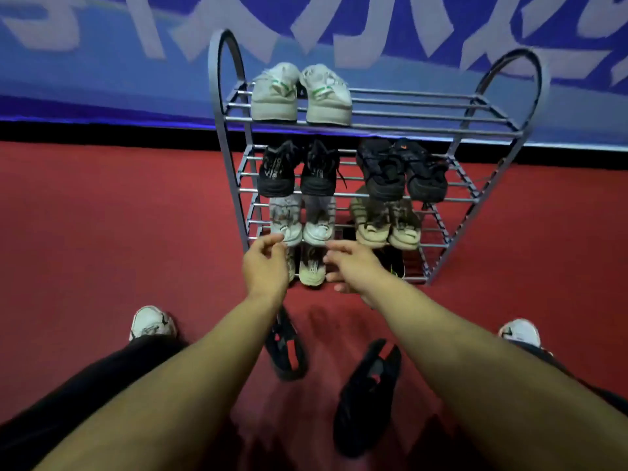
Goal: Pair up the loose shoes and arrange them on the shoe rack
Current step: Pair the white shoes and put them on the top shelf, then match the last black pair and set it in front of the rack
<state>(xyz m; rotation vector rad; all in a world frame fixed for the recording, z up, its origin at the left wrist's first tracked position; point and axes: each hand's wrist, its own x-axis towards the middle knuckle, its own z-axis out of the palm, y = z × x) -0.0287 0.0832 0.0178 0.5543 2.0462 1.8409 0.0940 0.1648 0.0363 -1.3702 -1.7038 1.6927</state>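
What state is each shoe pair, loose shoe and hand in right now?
White-green pair: top shelf, side by side.
Black sneaker pair: second shelf, left.
Black sandals: loose on floor, unpaired.
Left hand: empty, fingers open.
Right hand: empty, open.

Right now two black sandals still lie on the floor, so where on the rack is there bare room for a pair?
The top shelf is bare to the right of the white sneakers with green stripes. The two middle shelves are crowded: black sneakers beside black sandals, then white sneakers beside tan shoes.
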